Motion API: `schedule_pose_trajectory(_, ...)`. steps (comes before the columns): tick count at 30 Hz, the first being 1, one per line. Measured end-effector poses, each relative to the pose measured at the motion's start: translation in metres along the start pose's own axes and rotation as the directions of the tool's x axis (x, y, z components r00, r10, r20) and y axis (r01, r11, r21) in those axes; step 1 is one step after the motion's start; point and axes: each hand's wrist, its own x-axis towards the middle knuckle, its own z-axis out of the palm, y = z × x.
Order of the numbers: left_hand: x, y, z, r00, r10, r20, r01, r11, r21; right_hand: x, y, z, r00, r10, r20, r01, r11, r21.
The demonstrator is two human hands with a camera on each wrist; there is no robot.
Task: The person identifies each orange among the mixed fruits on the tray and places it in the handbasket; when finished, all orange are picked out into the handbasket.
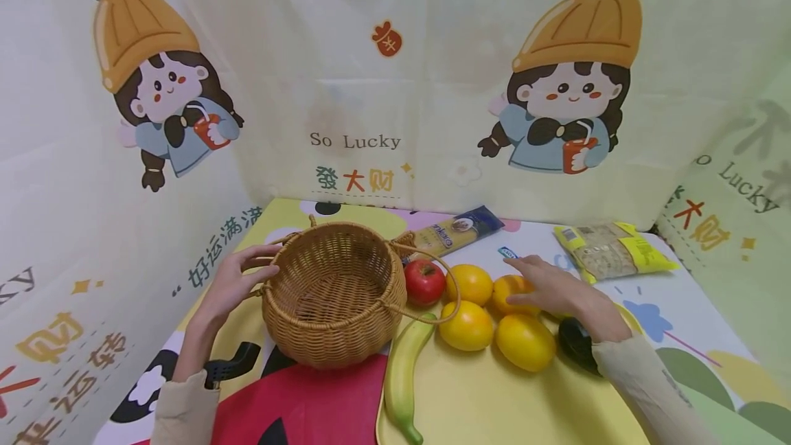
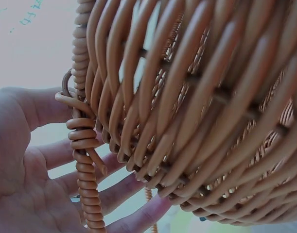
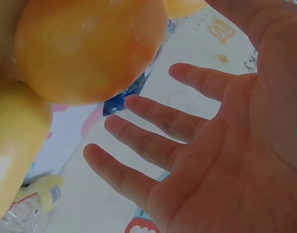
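Note:
A round wicker basket stands left of the middle in the head view, with nothing inside. My left hand is at its left side, fingers spread and nearly straight against the woven wall. A coiled handle crosses in front of its palm in the left wrist view. My right hand hovers beside several yellow-orange fruits, fingers extended and palm bare. The right wrist view shows a gap between its fingertips and the nearest yellow-orange fruit. A red apple sits between basket and fruits, under the other handle.
A banana lies on the yellow tray. A dark avocado-like fruit is partly hidden by my right wrist. Behind are a pasta packet and a clear-and-yellow bag. A black curved object lies by my left wrist.

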Motion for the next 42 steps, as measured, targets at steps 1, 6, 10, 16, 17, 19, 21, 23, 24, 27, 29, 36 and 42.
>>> schedule_pose_trajectory(1,0.0,0.0,0.0,1.0,-0.007,0.004,0.007,1.0,-0.006,0.001,0.0,0.0,1.0,0.001,0.01,-0.001,1.0,0.004)
schedule_pose_trajectory(6,0.003,-0.001,-0.001,1.0,-0.028,0.01,0.028,0.999,-0.023,0.006,-0.003,-0.001,0.998,0.023,0.062,-0.025,0.999,0.032)
schedule_pose_trajectory(10,0.002,-0.003,-0.002,0.999,-0.033,0.012,0.034,0.999,-0.028,0.011,-0.003,0.003,0.995,0.008,0.095,-0.011,0.999,0.03)
schedule_pose_trajectory(16,-0.001,-0.003,-0.002,0.999,-0.031,0.021,0.031,0.999,-0.017,0.021,0.004,0.014,0.992,-0.048,0.116,0.05,0.999,-0.016)
schedule_pose_trajectory(17,-0.002,-0.003,-0.002,0.999,-0.029,0.02,0.03,0.999,-0.015,0.023,0.005,0.016,0.992,-0.049,0.117,0.052,0.998,-0.024)
schedule_pose_trajectory(19,-0.003,-0.004,-0.002,0.999,-0.033,0.022,0.033,0.999,-0.017,0.026,0.005,0.018,0.992,-0.044,0.119,0.049,0.998,-0.039)
schedule_pose_trajectory(21,-0.003,-0.003,-0.002,0.999,-0.04,0.025,0.041,0.999,-0.018,0.028,0.006,0.019,0.992,-0.039,0.121,0.045,0.998,-0.051)
schedule_pose_trajectory(23,-0.003,-0.003,-0.002,0.999,-0.043,0.029,0.043,0.999,-0.017,0.029,0.006,0.02,0.992,-0.03,0.123,0.037,0.998,-0.056)
schedule_pose_trajectory(24,-0.003,-0.003,-0.002,0.999,-0.044,0.031,0.045,0.999,-0.018,0.029,0.007,0.02,0.992,-0.027,0.121,0.035,0.998,-0.06)
schedule_pose_trajectory(27,-0.001,-0.002,-0.002,0.998,-0.042,0.037,0.042,0.999,-0.017,0.029,0.009,0.02,0.993,-0.024,0.116,0.031,0.998,-0.061)
schedule_pose_trajectory(29,-0.001,-0.002,-0.002,0.999,-0.038,0.036,0.038,0.999,-0.018,0.029,0.009,0.02,0.993,-0.024,0.114,0.03,0.998,-0.058)
schedule_pose_trajectory(36,-0.002,-0.003,-0.002,0.999,-0.029,0.037,0.029,0.999,-0.015,0.028,0.009,0.02,0.993,-0.027,0.114,0.034,0.998,-0.053)
schedule_pose_trajectory(42,-0.002,-0.002,-0.002,0.999,-0.029,0.038,0.029,0.999,-0.013,0.028,0.01,0.02,0.995,-0.027,0.098,0.033,0.998,-0.057)
